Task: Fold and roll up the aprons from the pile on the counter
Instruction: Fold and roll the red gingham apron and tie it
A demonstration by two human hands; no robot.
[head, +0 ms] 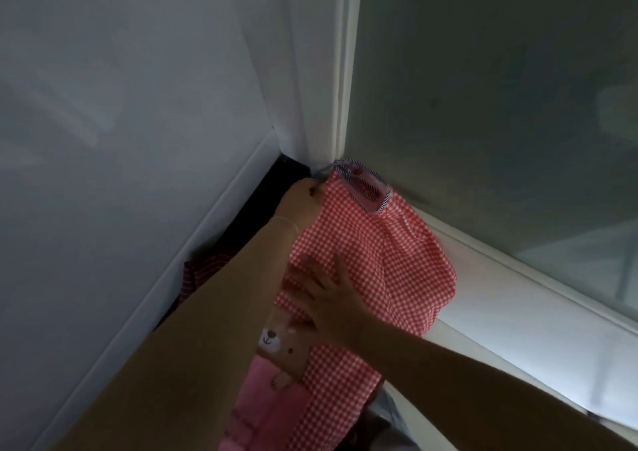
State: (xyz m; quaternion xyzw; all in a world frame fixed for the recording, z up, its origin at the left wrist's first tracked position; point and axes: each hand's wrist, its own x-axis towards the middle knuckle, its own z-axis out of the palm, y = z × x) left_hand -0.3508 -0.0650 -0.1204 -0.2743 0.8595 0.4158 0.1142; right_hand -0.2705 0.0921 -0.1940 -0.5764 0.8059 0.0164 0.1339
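Observation:
A red-and-white checked apron (379,260) hangs raised in front of me, with a striped neck loop (366,188) at its top and a pink pocket with a bear patch (283,347) lower down. My left hand (302,202) pinches the apron's upper left corner near the loop. Lower, my right hand (324,295) lies on the middle of the cloth with fingers spread and straight. The apron's lower end runs out of the frame.
A white wall (138,140) stands on the left and a window with a white sill (518,298) on the right, meeting in a corner behind the apron. A dark striped cloth (203,267) shows below my left forearm.

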